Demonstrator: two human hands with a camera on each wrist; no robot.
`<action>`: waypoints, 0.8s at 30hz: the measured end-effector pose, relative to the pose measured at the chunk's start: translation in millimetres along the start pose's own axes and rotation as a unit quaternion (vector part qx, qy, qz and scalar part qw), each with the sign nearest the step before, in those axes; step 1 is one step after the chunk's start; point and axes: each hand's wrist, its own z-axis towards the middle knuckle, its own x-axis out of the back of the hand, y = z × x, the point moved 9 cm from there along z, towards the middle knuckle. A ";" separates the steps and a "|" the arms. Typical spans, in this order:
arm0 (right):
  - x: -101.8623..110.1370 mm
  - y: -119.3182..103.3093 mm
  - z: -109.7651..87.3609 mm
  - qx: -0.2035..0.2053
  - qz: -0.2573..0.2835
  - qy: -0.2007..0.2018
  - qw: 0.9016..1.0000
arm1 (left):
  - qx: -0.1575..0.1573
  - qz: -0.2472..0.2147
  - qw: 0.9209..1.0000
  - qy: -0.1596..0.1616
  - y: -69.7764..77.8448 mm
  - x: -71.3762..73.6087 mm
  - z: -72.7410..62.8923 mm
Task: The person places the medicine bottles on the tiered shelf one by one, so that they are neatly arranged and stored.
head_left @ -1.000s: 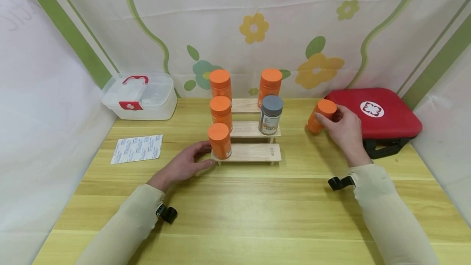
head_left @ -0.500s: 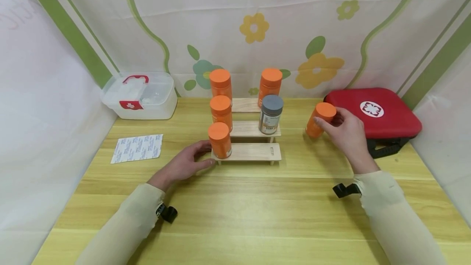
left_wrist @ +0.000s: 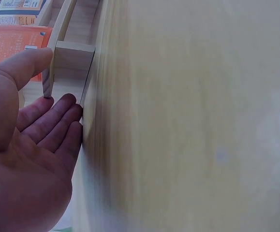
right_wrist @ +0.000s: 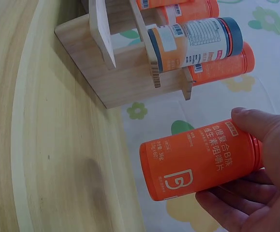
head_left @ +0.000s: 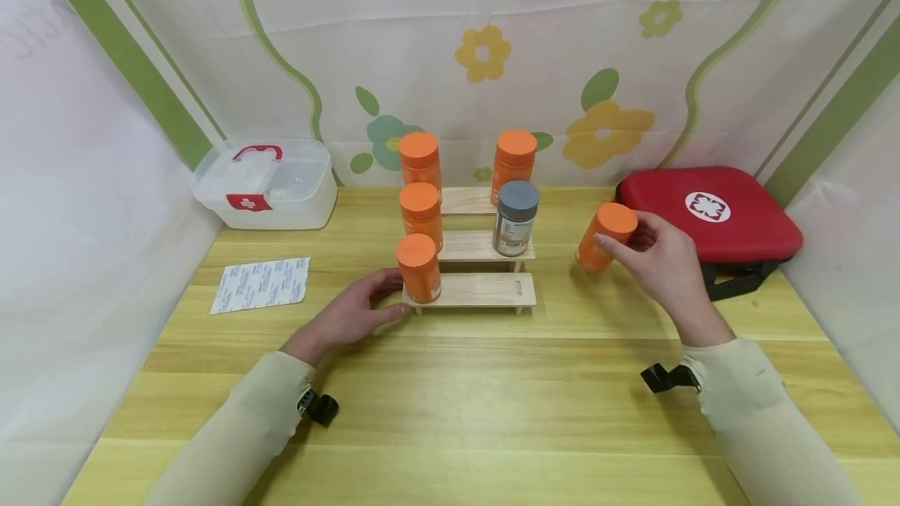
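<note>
My right hand (head_left: pixel 664 260) grips an orange pill bottle (head_left: pixel 601 244) near its lid, thumb on one side and fingers on the other. The bottle leans and hangs above the table, its printed label facing the right wrist camera (right_wrist: pixel 198 159). A three-step wooden rack (head_left: pixel 485 287) stands in the middle. At the left end of its lowest step, my left hand (head_left: pixel 355 307) holds the plank's edge between thumb and fingers. On that step stands another orange bottle (head_left: pixel 419 272). The middle step bears an orange bottle (head_left: pixel 422 217) and a grey-lidded bottle (head_left: pixel 516 221).
Two orange bottles stand on the top step, one at the left (head_left: pixel 420 162) and one at the right (head_left: pixel 513 162). A clear first-aid box (head_left: pixel 309 194) and a blister pack (head_left: pixel 262 285) lie left. A red first-aid case (head_left: pixel 752 217) is at the right, just behind my right hand.
My right hand has drawn the orange bottle slightly toward me and left, raising it a little off the table. The left hand has stayed at the rack's lowest step.
</note>
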 end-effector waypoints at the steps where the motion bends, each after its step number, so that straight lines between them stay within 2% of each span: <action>1: -0.5 -0.7 -0.5 0.000 0.003 -0.003 1.000 | 0.001 -0.002 1.000 0.000 0.3 0.0 -0.3; 11: -2.6 -11.8 -10.5 0.011 0.025 -0.010 1.000 | -0.002 -0.004 1.000 -0.001 -0.9 -0.1 -0.1; 24: -2.1 -34.1 -24.2 0.063 0.024 -0.006 0.998 | 0.002 -0.005 1.000 0.001 -0.7 -0.6 0.2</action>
